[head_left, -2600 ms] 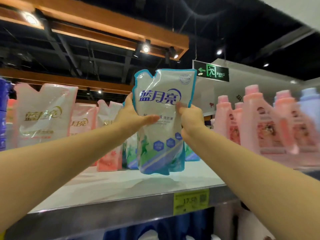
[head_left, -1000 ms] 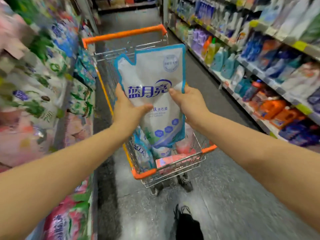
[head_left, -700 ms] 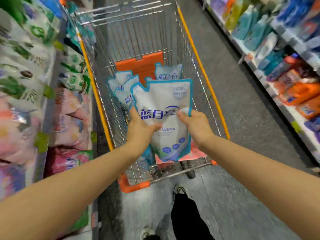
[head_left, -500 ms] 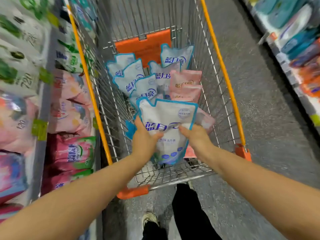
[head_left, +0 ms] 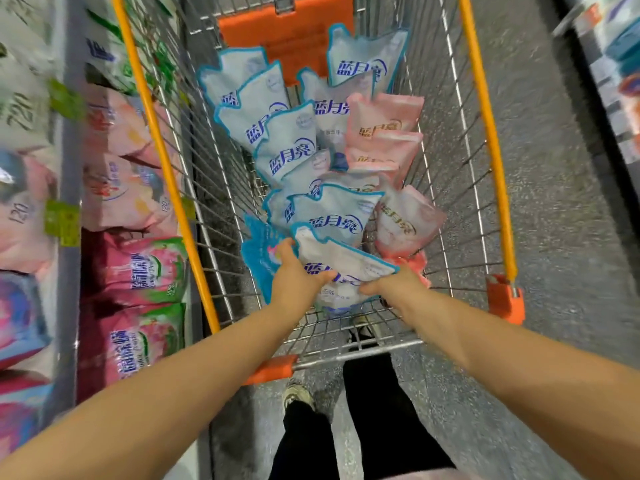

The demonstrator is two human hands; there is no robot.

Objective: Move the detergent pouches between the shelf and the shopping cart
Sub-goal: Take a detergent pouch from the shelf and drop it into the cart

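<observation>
A white detergent pouch with a blue edge [head_left: 341, 263] lies tilted at the near end of the wire shopping cart [head_left: 483, 109]. My left hand [head_left: 296, 278] grips its left side and my right hand [head_left: 393, 284] grips its right side. Beyond it in the cart stand several more blue-edged pouches [head_left: 287, 147], and several pink pouches [head_left: 384, 124] lie along the right side. A blue mesh item [head_left: 259, 258] sits left of the held pouch.
Shelves with pink and green pouches [head_left: 138, 271] run along the left, close to the cart's orange rail. A second shelf [head_left: 613, 64] lines the far right across a grey aisle floor [head_left: 554, 202]. My legs and a shoe [head_left: 298, 398] are below the cart.
I carried the pouch from the shelf over to the cart and lowered it in. It has sunk to the near end and tipped flatter, both hands still on it.
</observation>
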